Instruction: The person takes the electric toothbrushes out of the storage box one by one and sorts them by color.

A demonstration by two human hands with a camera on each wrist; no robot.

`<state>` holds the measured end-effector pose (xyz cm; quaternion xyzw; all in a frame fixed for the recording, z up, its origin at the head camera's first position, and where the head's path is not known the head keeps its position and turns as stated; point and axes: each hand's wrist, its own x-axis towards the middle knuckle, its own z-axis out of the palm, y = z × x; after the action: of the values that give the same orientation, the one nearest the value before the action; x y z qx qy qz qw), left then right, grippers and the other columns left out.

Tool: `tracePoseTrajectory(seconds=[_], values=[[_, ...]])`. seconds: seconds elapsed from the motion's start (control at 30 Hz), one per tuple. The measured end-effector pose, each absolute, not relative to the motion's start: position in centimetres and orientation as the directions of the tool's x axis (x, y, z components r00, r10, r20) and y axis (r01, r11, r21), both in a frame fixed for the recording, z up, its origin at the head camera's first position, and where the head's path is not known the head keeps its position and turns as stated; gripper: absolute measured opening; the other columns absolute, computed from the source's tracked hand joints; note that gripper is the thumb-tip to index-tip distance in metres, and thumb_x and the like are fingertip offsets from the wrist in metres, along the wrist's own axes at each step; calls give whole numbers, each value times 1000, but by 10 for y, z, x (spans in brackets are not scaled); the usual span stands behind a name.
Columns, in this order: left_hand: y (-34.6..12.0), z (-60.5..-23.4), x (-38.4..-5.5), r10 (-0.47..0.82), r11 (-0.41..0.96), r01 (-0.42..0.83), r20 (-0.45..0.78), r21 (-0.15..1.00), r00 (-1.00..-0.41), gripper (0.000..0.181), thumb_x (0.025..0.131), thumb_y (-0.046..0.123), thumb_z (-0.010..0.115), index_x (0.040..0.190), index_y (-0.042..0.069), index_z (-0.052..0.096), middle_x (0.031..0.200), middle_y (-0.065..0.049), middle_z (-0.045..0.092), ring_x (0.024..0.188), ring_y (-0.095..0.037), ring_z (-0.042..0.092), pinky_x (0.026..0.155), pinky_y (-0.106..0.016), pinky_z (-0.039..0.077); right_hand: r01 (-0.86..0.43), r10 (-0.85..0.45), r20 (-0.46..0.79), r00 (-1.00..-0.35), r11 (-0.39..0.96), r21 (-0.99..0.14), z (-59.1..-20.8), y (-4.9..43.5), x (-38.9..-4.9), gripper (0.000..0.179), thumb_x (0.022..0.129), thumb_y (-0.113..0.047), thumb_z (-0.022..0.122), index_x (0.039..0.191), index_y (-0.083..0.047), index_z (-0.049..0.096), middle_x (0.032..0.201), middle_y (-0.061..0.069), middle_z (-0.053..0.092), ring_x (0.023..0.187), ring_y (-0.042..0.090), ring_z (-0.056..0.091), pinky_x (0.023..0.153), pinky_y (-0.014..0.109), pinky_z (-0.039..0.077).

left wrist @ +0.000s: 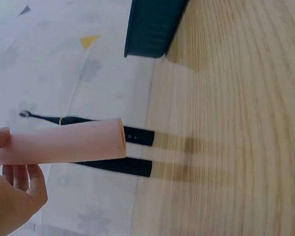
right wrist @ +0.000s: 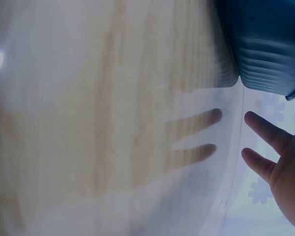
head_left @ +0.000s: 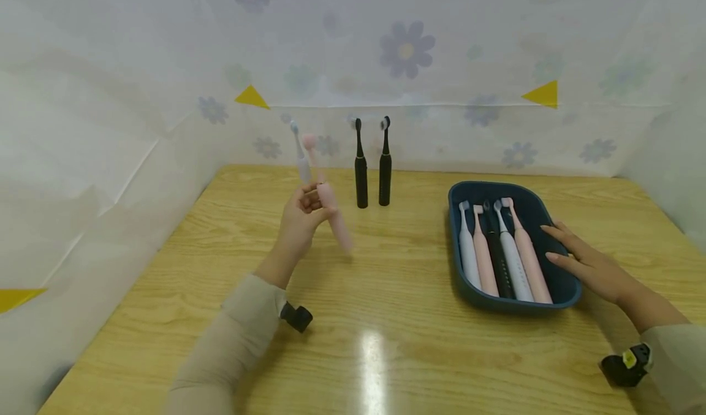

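In the head view my left hand (head_left: pixel 300 219) holds a pink electric toothbrush (head_left: pixel 335 222) by its handle, tilted, brush head up. Its blurred lower end hangs above the table. The left wrist view shows that pink handle (left wrist: pixel 83 142) across my thumb and fingers. Just behind stands a white toothbrush (head_left: pixel 303 163), its lower part hidden by the hand. My right hand (head_left: pixel 592 268) rests at the right rim of a dark blue basket (head_left: pixel 462 274), two digits reaching over the edge. In the right wrist view other fingers (right wrist: pixel 268 132) stretch out straight beside the basket.
Two black toothbrushes (head_left: pixel 361 182) stand upright at the back of the wooden table (head_left: pixel 386 280). Inside the basket several toothbrushes lie side by side: white, pink and black. A flower-patterned sheet (head_left: pixel 353 53) hangs behind the table, with yellow triangles (head_left: pixel 543 94) on it.
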<state>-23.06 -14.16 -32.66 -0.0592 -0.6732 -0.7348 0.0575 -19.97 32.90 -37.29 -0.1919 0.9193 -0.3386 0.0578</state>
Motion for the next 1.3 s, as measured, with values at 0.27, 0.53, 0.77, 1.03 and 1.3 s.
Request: tracePoseTrajectory(seconds=[0.27, 0.53, 0.77, 1.03, 1.3], values=[[-168, -329, -237, -114, -26, 147, 144, 989, -983, 52, 76, -11, 57, 123, -1, 36, 106, -9, 45, 91, -15, 46, 77, -21, 43, -319, -397, 25, -918, 696, -644, -374, 329, -199, 57, 93, -18, 39, 140, -12, 7, 141, 16, -10, 123, 44, -4, 79, 69, 13], [-198, -330, -248, -245, 73, 106, 121, 992, -962, 52, 78, -8, 57, 124, 1, 36, 110, -7, 45, 95, -15, 47, 82, -24, 42, -319, -397, 28, -917, 690, -650, -374, 329, -198, 58, 93, -20, 39, 140, -13, 7, 141, 16, -11, 123, 44, -5, 79, 69, 12], [-219, -331, -257, -313, 127, 97, 132, 987, -940, 50, 78, -7, 56, 124, 1, 37, 109, -7, 45, 98, -17, 47, 84, -26, 41, -304, -385, 19, -923, 695, -652, -374, 328, -199, 57, 92, -19, 41, 140, -12, 9, 141, 15, -10, 124, 42, -4, 80, 68, 13], [-232, -331, -266, -406, 117, 64, 107, 991, -908, 49, 77, -9, 56, 122, 2, 39, 112, -7, 45, 101, -18, 46, 84, -27, 41, -304, -386, 16, -922, 699, -648, -371, 328, -201, 58, 92, -20, 40, 140, -12, 8, 141, 14, -10, 123, 43, -4, 80, 69, 12], [-249, -338, -271, -454, 166, 45, 117, 985, -883, 47, 77, -9, 56, 121, 2, 42, 113, -8, 46, 102, -19, 47, 83, -28, 42, -319, -403, 20, -915, 692, -648, -373, 328, -198, 58, 93, -20, 39, 140, -12, 7, 141, 16, -11, 122, 46, -4, 78, 69, 12]])
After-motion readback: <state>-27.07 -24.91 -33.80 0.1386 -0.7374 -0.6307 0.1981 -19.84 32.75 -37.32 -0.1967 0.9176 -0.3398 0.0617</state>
